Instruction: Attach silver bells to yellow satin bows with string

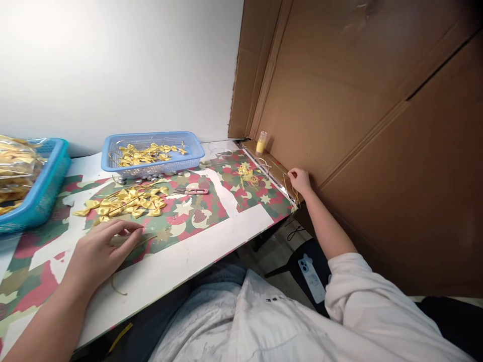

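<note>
In the head view, the left hand (98, 251) is laid on the patterned table cover (196, 216), fingers curled and drawn together at the tips over a thin gold strand (145, 240) lying near the front edge; whether the strand is actually pinched cannot be told. Just beyond this hand a loose pile of gold ribbon bows (126, 201) is spread on the cover, and a pair of pink-handled thread snips (192, 191) lies beside the pile, untouched.

The right hand (300, 181) is stretched far to the table's right edge, against the cardboard wall (358, 125). Its fingers are pressed together on a bundle of thin gold cords (291, 193) that hangs over the edge there. A small tangle of gold cord (246, 173) lies near it on the cover, and a little bottle with yellow contents (260, 143) is stood on the ledge behind.

Further back, a blue basket (188, 156) is seen holding more gold bows, and a second blue basket (56, 171) at the far left holds a clear bag of gold pieces (15, 168).

As for progress, it is judged that the work is partway through: many bows are already formed and some are binned, while cord is only now being fetched, so the loose pile appears not yet finished.
</note>
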A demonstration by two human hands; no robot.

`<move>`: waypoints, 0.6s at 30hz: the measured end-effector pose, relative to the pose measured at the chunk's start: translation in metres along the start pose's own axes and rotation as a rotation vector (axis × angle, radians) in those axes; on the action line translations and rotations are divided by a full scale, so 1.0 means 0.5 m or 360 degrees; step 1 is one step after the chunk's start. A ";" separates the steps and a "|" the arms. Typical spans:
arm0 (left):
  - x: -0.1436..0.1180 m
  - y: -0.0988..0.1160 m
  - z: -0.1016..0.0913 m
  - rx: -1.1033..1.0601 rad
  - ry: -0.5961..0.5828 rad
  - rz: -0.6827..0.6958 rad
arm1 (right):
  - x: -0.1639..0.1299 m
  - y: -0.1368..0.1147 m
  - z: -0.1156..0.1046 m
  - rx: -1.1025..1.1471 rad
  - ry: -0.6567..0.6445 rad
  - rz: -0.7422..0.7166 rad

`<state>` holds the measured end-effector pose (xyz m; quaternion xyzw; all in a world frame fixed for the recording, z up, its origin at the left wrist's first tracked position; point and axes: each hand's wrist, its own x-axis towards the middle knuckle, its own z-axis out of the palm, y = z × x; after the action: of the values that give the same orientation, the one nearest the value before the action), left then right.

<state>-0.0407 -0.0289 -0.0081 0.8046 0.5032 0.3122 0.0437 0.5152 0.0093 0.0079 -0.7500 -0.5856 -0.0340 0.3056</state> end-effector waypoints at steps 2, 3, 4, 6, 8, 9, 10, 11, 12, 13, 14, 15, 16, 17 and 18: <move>-0.001 -0.002 0.001 0.0001 0.0009 -0.0008 | 0.000 -0.001 0.001 -0.0011 0.0002 0.0010; -0.001 -0.003 0.000 0.0005 0.0017 -0.0015 | 0.001 -0.001 0.002 -0.0016 0.0003 0.0020; -0.001 -0.003 -0.001 0.0007 0.0020 -0.0018 | 0.001 -0.001 0.002 -0.0020 0.0005 0.0031; -0.002 -0.002 -0.003 0.0003 0.0010 -0.0018 | 0.001 -0.002 0.002 -0.0022 0.0010 0.0055; -0.001 0.000 -0.005 -0.0009 -0.0004 -0.0015 | -0.001 -0.002 0.003 -0.0015 0.0015 0.0078; -0.001 0.001 -0.006 -0.0010 -0.0006 -0.0016 | -0.003 -0.002 0.004 -0.0008 0.0017 0.0088; -0.001 0.002 -0.006 -0.0009 -0.0005 -0.0022 | -0.004 -0.003 0.005 0.0001 0.0017 0.0097; -0.001 0.003 -0.006 -0.0007 -0.0002 -0.0031 | -0.006 -0.003 0.005 0.0014 0.0017 0.0105; -0.001 0.003 -0.006 -0.0004 -0.0004 -0.0042 | -0.008 -0.003 0.006 0.0028 0.0017 0.0112; -0.001 0.003 -0.005 -0.0004 -0.0008 -0.0053 | -0.009 -0.003 0.007 0.0045 0.0018 0.0121; -0.001 0.004 -0.005 -0.0006 -0.0013 -0.0061 | -0.009 -0.003 0.007 0.0064 0.0020 0.0130; -0.001 0.003 -0.005 -0.0010 -0.0018 -0.0067 | -0.008 -0.004 0.007 0.0085 0.0023 0.0143; 0.000 0.003 -0.005 -0.0016 -0.0023 -0.0069 | -0.006 -0.004 0.005 0.0109 0.0025 0.0159; 0.000 0.003 -0.004 -0.0020 -0.0025 -0.0068 | -0.002 -0.005 0.003 0.0137 0.0024 0.0178; 0.000 0.002 -0.004 -0.0025 -0.0029 -0.0064 | 0.003 -0.005 0.000 0.0169 0.0019 0.0198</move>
<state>-0.0410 -0.0302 -0.0062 0.7968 0.5164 0.3079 0.0610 0.5133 0.0108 0.0095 -0.7675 -0.5370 0.0118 0.3500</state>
